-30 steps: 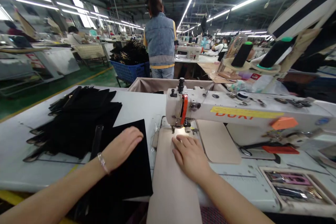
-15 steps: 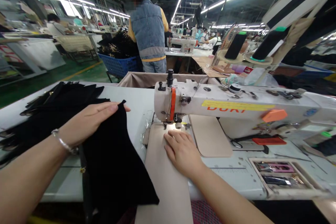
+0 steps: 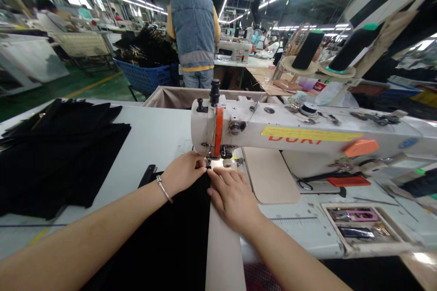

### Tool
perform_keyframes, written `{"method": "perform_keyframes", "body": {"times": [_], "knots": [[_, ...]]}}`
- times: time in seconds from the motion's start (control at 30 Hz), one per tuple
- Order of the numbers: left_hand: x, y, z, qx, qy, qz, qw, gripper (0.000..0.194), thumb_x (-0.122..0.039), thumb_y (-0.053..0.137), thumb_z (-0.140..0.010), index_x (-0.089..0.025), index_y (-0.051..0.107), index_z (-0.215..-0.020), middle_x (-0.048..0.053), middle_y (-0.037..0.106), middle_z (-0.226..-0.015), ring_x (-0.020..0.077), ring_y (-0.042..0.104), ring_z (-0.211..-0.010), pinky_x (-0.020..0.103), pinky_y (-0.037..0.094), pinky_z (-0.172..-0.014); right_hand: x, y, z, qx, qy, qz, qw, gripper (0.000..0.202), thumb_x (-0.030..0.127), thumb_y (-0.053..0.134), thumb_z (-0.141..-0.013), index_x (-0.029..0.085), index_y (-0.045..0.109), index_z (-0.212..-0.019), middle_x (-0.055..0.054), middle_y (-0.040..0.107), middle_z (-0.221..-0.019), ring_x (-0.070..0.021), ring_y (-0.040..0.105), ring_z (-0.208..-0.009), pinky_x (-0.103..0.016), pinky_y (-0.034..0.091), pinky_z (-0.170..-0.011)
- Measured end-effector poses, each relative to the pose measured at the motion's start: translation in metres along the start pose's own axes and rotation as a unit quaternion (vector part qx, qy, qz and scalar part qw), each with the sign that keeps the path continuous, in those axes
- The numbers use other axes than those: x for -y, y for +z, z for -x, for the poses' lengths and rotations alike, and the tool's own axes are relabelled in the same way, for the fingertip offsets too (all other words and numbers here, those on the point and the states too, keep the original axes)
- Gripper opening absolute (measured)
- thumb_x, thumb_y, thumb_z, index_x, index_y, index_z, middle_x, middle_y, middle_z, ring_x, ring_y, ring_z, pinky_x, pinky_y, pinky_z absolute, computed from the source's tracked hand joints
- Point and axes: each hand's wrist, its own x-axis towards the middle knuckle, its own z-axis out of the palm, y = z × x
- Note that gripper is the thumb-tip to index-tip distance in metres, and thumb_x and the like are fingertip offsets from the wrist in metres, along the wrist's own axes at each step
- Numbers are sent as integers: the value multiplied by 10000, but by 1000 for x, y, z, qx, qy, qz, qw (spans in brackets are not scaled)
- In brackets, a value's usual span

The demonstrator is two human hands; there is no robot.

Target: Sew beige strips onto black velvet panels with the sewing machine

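Head view: black fabric panel (image 3: 177, 227) lies lengthwise from the wearer toward the sewing machine (image 3: 273, 122), its far corner beside the needle area. Left hand (image 3: 184, 170), nearer the panel, pinches that corner; right hand (image 3: 235, 198) rests flat, fingers together, along its right edge.

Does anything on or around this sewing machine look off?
Nothing looks spilled or broken. Yellow tape across the sewing machine partly covers its orange lettering, which looks makeshift. At left, the stacked black pieces lie unevenly, their edges not lined up.
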Motion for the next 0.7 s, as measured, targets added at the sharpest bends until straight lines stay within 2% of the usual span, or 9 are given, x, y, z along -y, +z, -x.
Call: {"method": "perform_keyframes", "body": {"times": [0.17, 0.37, 0.43, 0.57, 0.7], "knots": [[1, 7, -5, -8, -13, -9, 1000, 100, -210, 590, -829, -175, 653, -760, 55, 697, -803, 216, 653, -753, 299, 457, -651, 0, 2, -2, 10, 15, 6, 1000, 563, 482, 536, -974, 222, 417, -1459, -97, 540, -1362, -290, 471, -1219, -454, 352, -1041], [0, 8, -6, -20, -23, -21, 999, 82, -208, 598, -850, -160, 649, -808, 83, 689, -853, 244, 655, -810, 342, 495, -719, 0, 3, -3, 20, 20, 6, 1000, 585, 483, 548, -966, 219, 404, -1467, -105, 535, -1361, -302, 457, -1224, -465, 349, -1032], [-1, 5, 5, -29, 8, -30, 999, 67, -178, 602, -858, -160, 656, -895, 87, 691, -953, 252, 646, -915, 369, 505, -829, 0, 2, -2, 19, 18, 0, 1000, 558, 471, 562, -962, 225, 430, -1445, -101, 540, -1354, -298, 460, -1221, -460, 347, -1035], [-1, 4, 38, -4, 148, -55, 987, 200, -190, 556, -933, -185, 641, -1114, 71, 640, -1235, 245, 554, -1200, 434, 410, -1087, -1, 1, -1, 14, 9, -11, 1000, 474, 437, 588, -957, 247, 494, -1381, -78, 537, -1354, -278, 461, -1231, -444, 336, -1058], [6, 11, 55, 0, 172, -69, 983, 295, -222, 493, -986, -183, 590, -1262, 66, 586, -1358, 219, 493, -1308, 458, 324, -1180, -1, 3, -1, 9, 11, -11, 1000, 466, 420, 596, -954, 245, 499, -1375, -74, 535, -1349, -275, 453, -1244, -447, 332, -1074]]}}
